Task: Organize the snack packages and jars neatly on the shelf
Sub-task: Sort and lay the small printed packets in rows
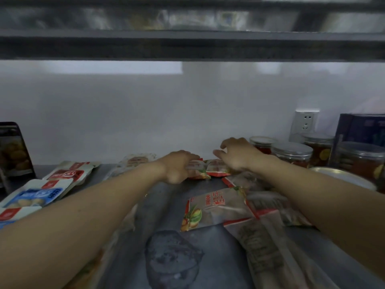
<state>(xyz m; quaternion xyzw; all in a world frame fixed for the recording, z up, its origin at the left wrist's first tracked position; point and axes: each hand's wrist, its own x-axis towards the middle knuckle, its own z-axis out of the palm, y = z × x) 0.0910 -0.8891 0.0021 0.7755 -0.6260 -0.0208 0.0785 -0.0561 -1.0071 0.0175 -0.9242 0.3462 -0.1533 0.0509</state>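
Observation:
Both arms reach deep over the grey shelf (162, 207). My left hand (177, 165) rests palm down on a small red-and-clear snack packet (198, 172) near the back wall. My right hand (235, 155) hovers with fingers spread just above a second small packet (217, 168) beside it. A larger packet with fruit print (216, 207) lies in front, overlapping more clear packets (264, 243) under my right forearm. Clear jars with lids (291, 153) stand at the back right. Whether the left fingers grip the packet is hidden.
Blue-and-white packets (33, 197) and red-and-white packets (68, 174) lie at the left, with a dark upright bag (14, 151) behind. A dark blue box (362, 130) and a wall socket (305, 122) are at the right. An upper shelf beam (187, 46) hangs overhead.

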